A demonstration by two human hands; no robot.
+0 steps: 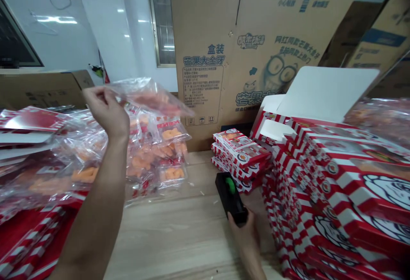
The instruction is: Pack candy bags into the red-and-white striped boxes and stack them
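Note:
My left hand (107, 111) is raised at the left and pinches a clear plastic packet (150, 97) with orange pieces inside, blurred by motion. Below it lies a heap of similar clear packets of orange sweets (153, 160). My right hand (245, 228) rests on the wooden table (179, 228) at the near end of a black tape dispenser (230, 194) with a green roll, fingers closed around its end. The dispenser sits beside a stack of red-and-white striped boxes (336, 194).
A small stack of striped boxes (240, 154) stands behind the dispenser. An open box with a white lid (326, 92) tops the right pile. Large brown cartons (256, 45) wall the back. Flat red-and-white box blanks (28, 126) lie at the left.

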